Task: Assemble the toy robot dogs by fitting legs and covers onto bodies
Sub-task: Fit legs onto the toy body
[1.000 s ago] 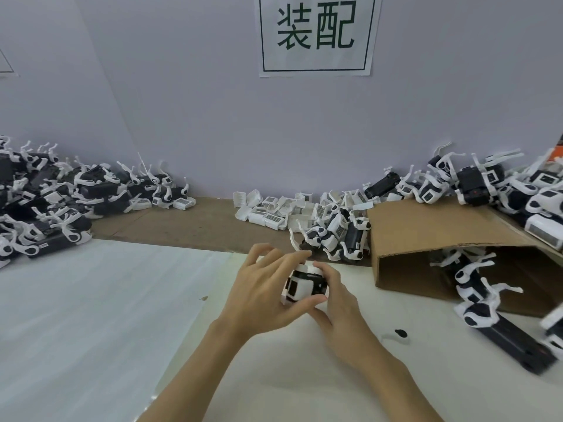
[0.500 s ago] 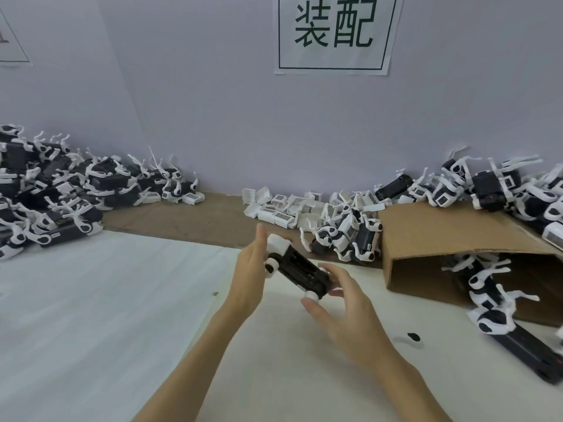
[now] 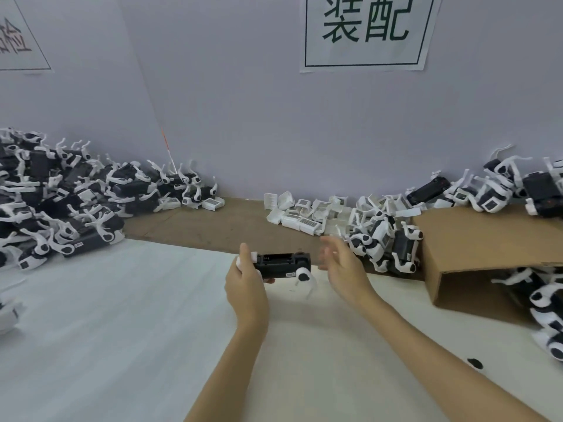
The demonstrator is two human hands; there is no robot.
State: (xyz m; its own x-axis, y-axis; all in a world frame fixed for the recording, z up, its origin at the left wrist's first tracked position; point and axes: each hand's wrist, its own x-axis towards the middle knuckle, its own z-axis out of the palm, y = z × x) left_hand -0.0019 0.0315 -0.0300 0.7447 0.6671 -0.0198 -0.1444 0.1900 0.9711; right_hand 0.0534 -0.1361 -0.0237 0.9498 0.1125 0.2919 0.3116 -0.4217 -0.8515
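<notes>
The left hand (image 3: 245,280) grips the left end of a black dog body (image 3: 281,264), its fingers curled round that end and the thumb standing up at the body's 9 o'clock side. The body is held level above the white sheet (image 3: 106,315), its long side running from 9 to 3 o'clock, near the middle of the view. A white leg (image 3: 304,280) with a black joint hangs from the body's right end, at about 5 o'clock of the body. The right hand (image 3: 341,263) is just beside that end, at 3 o'clock of the body, apart from it, with its fingers loosely spread and holding nothing; it is blurred. At 1 o'clock from the hands a pile of white covers (image 3: 307,214) lies against the wall, with a few dogs (image 3: 387,248) next to it at 2 o'clock. A tipped cardboard box (image 3: 487,242) lies at 3 o'clock, with more dogs on top of it and others under its flap. At 10 o'clock a big heap of dogs (image 3: 61,202) lies against the wall. A sign (image 3: 367,30) with two green characters hangs on the wall at 12 o'clock. A small black part (image 3: 475,363) lies on the sheet at 5 o'clock, near the right forearm.
</notes>
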